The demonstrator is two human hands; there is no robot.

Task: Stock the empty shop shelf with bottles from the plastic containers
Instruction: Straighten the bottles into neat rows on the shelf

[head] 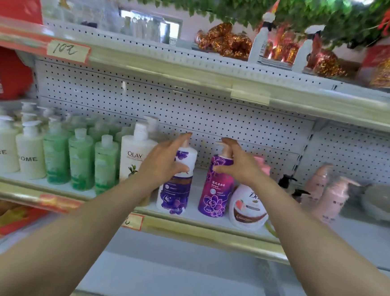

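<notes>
A: While both bottles stand upright on the shelf [206, 234], where's the L hand [162, 164]?
B: Spread wide at the white bottle [173, 197], thumb on its front, not clasping.
A: R hand [241, 165]?
B: Cupped at the neck of the purple bottle [213, 196], just beside; can't tell if it grips.

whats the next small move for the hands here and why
Probably draw both hands back. The left hand and right hand are spread open around the white-purple bottle and the magenta bottle, which both stand upright on the shelf.
</notes>
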